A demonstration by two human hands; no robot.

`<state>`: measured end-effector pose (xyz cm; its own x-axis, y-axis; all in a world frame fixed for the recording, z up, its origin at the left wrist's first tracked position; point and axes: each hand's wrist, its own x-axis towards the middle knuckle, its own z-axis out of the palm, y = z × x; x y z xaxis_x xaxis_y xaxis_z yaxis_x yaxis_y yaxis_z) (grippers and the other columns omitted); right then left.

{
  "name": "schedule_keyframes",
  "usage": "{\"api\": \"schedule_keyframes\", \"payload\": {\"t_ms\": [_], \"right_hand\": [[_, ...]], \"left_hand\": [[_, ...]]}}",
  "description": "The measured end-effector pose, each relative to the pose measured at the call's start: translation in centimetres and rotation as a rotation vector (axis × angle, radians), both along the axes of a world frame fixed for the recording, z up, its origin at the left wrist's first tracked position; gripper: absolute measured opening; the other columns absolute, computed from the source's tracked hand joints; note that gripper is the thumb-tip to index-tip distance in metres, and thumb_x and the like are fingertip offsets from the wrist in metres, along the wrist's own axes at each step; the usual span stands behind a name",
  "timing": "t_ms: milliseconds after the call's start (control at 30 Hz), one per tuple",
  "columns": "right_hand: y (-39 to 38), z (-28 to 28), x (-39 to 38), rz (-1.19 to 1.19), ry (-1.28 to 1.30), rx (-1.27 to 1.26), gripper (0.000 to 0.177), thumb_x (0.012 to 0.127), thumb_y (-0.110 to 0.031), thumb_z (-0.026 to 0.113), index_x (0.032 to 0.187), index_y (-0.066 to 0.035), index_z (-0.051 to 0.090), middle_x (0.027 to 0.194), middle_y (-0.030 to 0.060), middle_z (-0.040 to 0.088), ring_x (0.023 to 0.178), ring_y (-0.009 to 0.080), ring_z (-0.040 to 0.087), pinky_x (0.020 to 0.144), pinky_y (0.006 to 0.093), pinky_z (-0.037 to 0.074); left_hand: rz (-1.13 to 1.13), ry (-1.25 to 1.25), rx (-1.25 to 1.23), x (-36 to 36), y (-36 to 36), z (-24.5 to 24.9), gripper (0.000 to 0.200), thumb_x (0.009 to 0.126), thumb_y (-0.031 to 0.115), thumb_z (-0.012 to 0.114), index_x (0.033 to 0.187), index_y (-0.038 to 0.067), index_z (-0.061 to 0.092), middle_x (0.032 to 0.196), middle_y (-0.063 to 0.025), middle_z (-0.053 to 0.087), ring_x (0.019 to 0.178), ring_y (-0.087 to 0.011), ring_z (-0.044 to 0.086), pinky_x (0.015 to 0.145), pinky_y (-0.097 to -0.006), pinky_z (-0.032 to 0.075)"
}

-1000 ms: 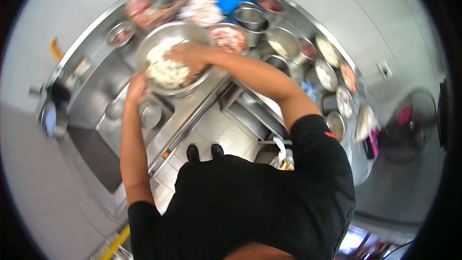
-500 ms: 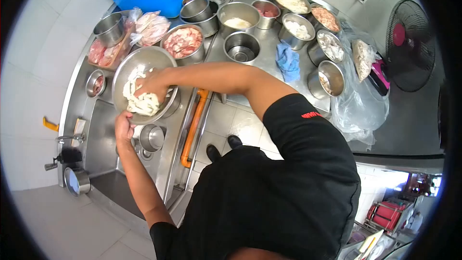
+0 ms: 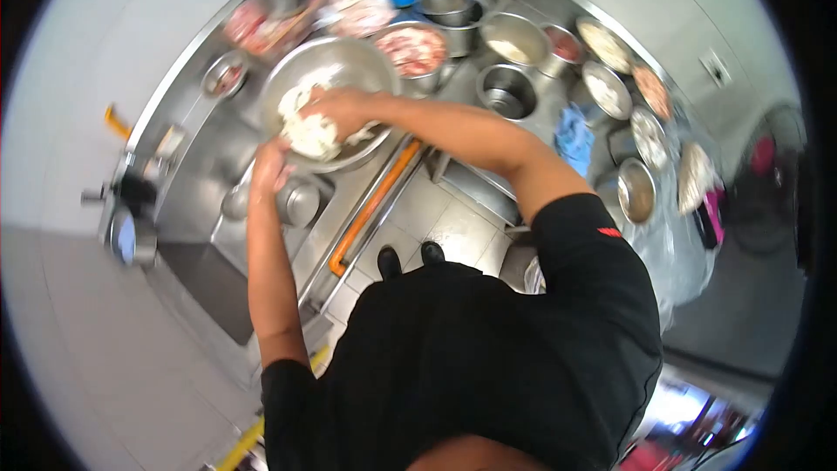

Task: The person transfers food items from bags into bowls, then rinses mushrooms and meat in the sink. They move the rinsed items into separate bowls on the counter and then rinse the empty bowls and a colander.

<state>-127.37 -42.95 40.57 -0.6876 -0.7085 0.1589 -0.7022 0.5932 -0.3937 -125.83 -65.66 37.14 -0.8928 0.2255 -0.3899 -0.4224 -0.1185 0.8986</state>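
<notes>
A wide steel mixing bowl (image 3: 288, 65) sits at the edge of the sink, with a heap of pale white food strips (image 3: 307, 133) in it; their exact kind I cannot make out. My left hand (image 3: 272, 166) grips the bowl's near rim, fingers closed on it. Inside the bowl, my right hand (image 3: 338, 110) has its fingers curled into the strips, partly hidden by them and blurred. Just beyond the rim stands a pot of raw pink meat pieces (image 3: 411, 50).
In the sink (image 3: 200, 153) lies a small steel pot (image 3: 301, 202). Steel pots of food crowd the counter behind, near a blue cloth (image 3: 574, 139). A tub of raw meat (image 3: 253, 28) stands at the back left. At the right is a fan (image 3: 767, 174).
My view has turned, so the bowl and counter appear shifted up and right. My left hand stays at the rim, and my right hand remains among the strips.
</notes>
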Motion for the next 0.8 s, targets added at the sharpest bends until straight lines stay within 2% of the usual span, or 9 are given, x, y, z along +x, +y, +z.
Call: {"api": "schedule_keyframes", "payload": {"t_ms": [133, 300, 333, 400, 533, 600, 667, 700, 800], "right_hand": [[1.0, 1.7, -0.9, -0.007, -0.017, -0.059, 0.061, 0.058, -0.015, 0.077, 0.115, -0.019, 0.056, 0.112, 0.0114, 0.050, 0.100, 0.0317, 0.054, 0.086, 0.0387, 0.046], [2.3, 4.2, -2.0, -0.120, 0.073, -0.179, 0.051, 0.061, -0.013, 0.076, 0.109, -0.018, 0.059, 0.111, 0.0103, 0.051, 0.103, 0.0283, 0.053, 0.087, 0.0360, 0.045], [2.1, 4.4, -2.0, -0.111, 0.073, -0.172, 0.051, 0.061, -0.013, 0.076, 0.109, -0.018, 0.059, 0.111, 0.0103, 0.051, 0.103, 0.0283, 0.053, 0.087, 0.0360, 0.045], [2.0, 4.8, -2.0, -0.236, -0.063, -0.281, 0.045, 0.062, -0.015, 0.074, 0.105, -0.017, 0.060, 0.110, 0.0108, 0.052, 0.105, 0.0275, 0.052, 0.088, 0.0348, 0.043], [1.8, 3.7, -2.2, -0.298, -0.134, -0.221, 0.042, 0.062, -0.018, 0.074, 0.102, -0.017, 0.061, 0.108, 0.0095, 0.054, 0.105, 0.0269, 0.051, 0.090, 0.0357, 0.041], [1.7, 3.3, -3.4, -0.247, -0.054, -0.332, 0.039, 0.065, -0.014, 0.073, 0.102, -0.013, 0.061, 0.101, 0.0096, 0.059, 0.095, 0.0227, 0.057, 0.081, 0.0348, 0.047], [1.5, 4.4, -3.0, -0.394, -0.691, -0.598, 0.035, 0.067, -0.008, 0.071, 0.101, -0.008, 0.061, 0.091, 0.0094, 0.063, 0.080, 0.0175, 0.061, 0.067, 0.0310, 0.052], [1.5, 4.5, -3.1, -0.391, -0.693, -0.632, 0.037, 0.068, -0.003, 0.069, 0.104, -0.004, 0.059, 0.085, 0.0081, 0.064, 0.069, 0.0141, 0.062, 0.057, 0.0265, 0.052], [1.8, 5.4, -3.7, -0.426, -0.762, -0.809, 0.044, 0.068, -0.003, 0.069, 0.110, -0.003, 0.055, 0.088, 0.0090, 0.063, 0.071, 0.0150, 0.062, 0.059, 0.0275, 0.052]], "left_hand": [[0.018, 0.011, -0.029, 2.5, 1.6, 3.3, 0.028, 0.083, 0.012, 0.048, 0.102, -0.007, 0.057, 0.088, -0.0113, 0.065, 0.064, -0.0162, 0.062, 0.041, -0.0233, 0.047], [0.078, 0.034, 0.081, 3.2, 2.0, 3.1, 0.035, 0.090, 0.015, 0.049, 0.115, -0.010, 0.048, 0.099, -0.0158, 0.064, 0.083, -0.0221, 0.067, 0.062, -0.0333, 0.059], [0.087, 0.034, 0.088, 3.3, 2.0, 2.8, 0.035, 0.090, 0.015, 0.049, 0.115, -0.010, 0.048, 0.099, -0.0158, 0.064, 0.083, -0.0221, 0.067, 0.062, -0.0333, 0.059], [0.085, 0.042, 0.121, 3.2, 2.1, 2.3, 0.042, 0.093, 0.019, 0.048, 0.121, -0.011, 0.041, 0.107, -0.0218, 0.060, 0.087, -0.0294, 0.065, 0.069, -0.0433, 0.058], [0.104, 0.025, 0.005, 3.2, 2.2, 2.0, 0.045, 0.094, 0.022, 0.046, 0.124, -0.009, 0.038, 0.114, -0.0213, 0.057, 0.095, -0.0292, 0.063, 0.074, -0.0446, 0.057], [0.097, 0.065, 0.022, 3.6, 2.1, 1.7, 0.047, 0.095, 0.027, 0.046, 0.125, -0.008, 0.038, 0.117, -0.0202, 0.055, 0.097, -0.0291, 0.062, 0.076, -0.0442, 0.057], [0.113, 0.029, 0.035, 4.2, 2.4, 2.6, 0.047, 0.095, 0.036, 0.045, 0.123, -0.001, 0.047, 0.109, -0.0128, 0.062, 0.092, -0.0235, 0.065, 0.077, -0.0414, 0.055], [0.085, 0.016, 0.037, 4.2, 2.3, 2.9, 0.053, 0.095, 0.043, 0.042, 0.126, 0.000, 0.044, 0.115, -0.0149, 0.059, 0.097, -0.0258, 0.063, 0.080, -0.0423, 0.054], [0.080, 0.035, 0.113, 5.2, 1.9, 3.8, 0.062, 0.095, 0.049, 0.038, 0.130, -0.002, 0.040, 0.121, -0.0195, 0.054, 0.102, -0.0293, 0.060, 0.081, -0.0427, 0.054]]}}
